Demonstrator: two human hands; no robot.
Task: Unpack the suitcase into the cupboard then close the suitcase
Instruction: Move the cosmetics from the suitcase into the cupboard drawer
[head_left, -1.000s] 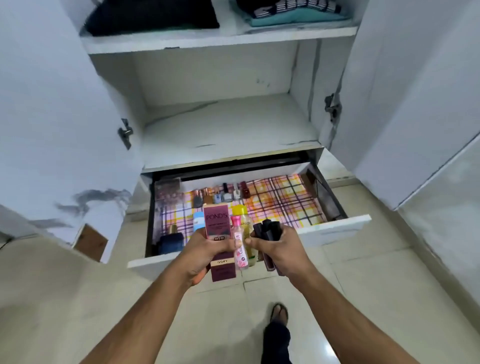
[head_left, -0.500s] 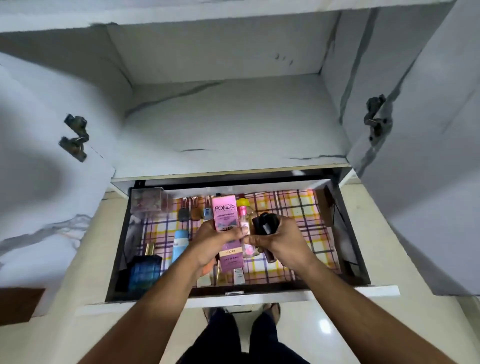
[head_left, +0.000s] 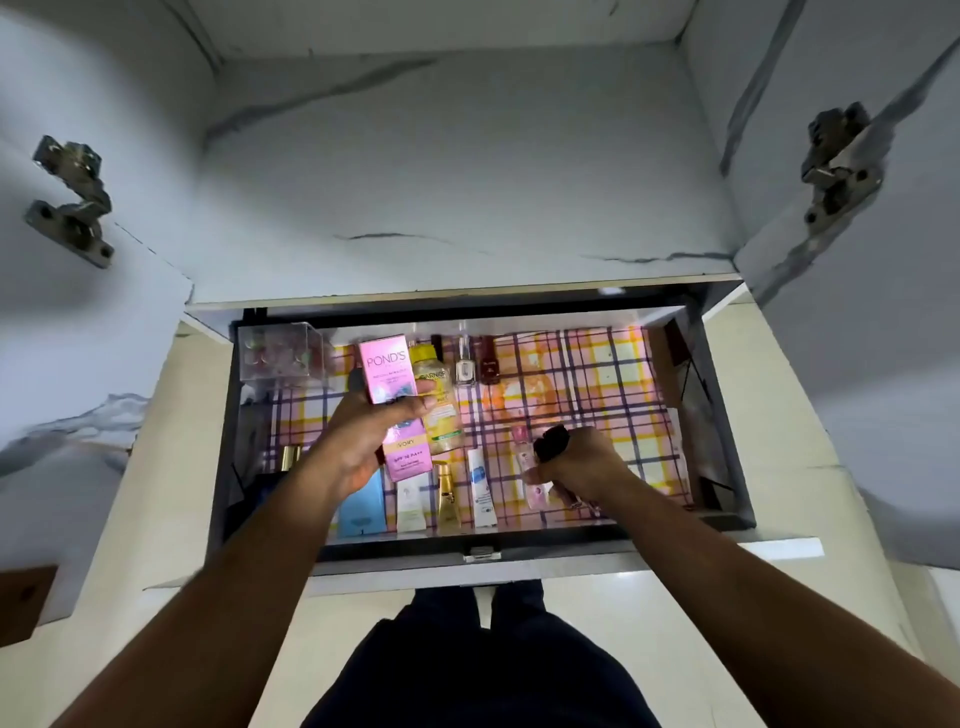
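- white marble-patterned cupboard (head_left: 467, 171), both doors swung wide, has its dark pull-out drawer (head_left: 727, 415) open at centre frame.
- plaid paper liner (head_left: 587, 374) covers the drawer floor; nail-polish bottles (head_left: 466, 364) stand along the back, tubes and bottles (head_left: 480, 488) along the front.
- left hand (head_left: 358, 441) grasps a pink pond's carton (head_left: 392, 379) and a yellow garnier bottle (head_left: 439, 410) above the drawer.
- right hand (head_left: 582, 462) is clenched round small black items (head_left: 551, 441), low, right of centre.
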